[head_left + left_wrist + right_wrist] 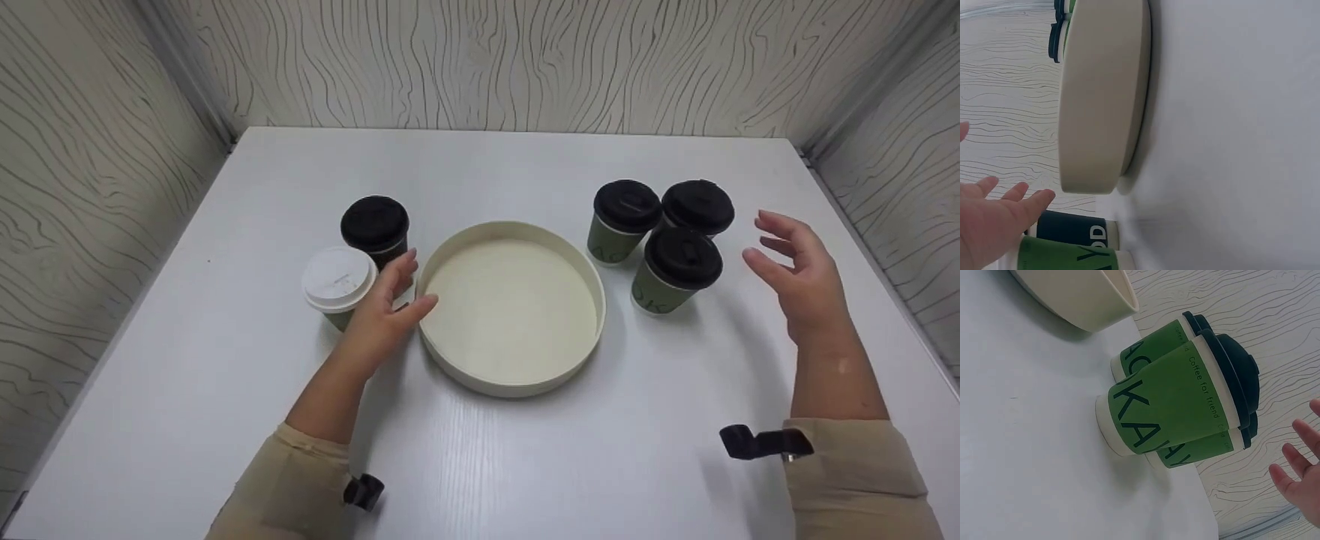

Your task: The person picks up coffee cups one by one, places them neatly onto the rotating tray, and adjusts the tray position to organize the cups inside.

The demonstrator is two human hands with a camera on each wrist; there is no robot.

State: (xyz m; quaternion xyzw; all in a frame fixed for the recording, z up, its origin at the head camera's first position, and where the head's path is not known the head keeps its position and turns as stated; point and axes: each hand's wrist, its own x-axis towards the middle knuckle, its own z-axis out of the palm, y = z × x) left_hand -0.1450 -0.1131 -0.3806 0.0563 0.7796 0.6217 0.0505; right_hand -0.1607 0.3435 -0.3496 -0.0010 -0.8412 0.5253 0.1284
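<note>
Three green cups with black lids (pixel 679 274) stand clustered right of centre in the head view; my right hand (pixel 810 281) is near them, farther right, fingers and thumb apart around nothing. At centre left stand a white-lidded cup (pixel 340 281) and, just above it in the frame, a dark cup (pixel 374 223). My left hand (pixel 379 319) is beside them, thumb apart from loose fingers; whether it touches either, I cannot tell. A round cream tray (pixel 510 388) sits mid-frame on the white table (pixel 487 465).
</note>
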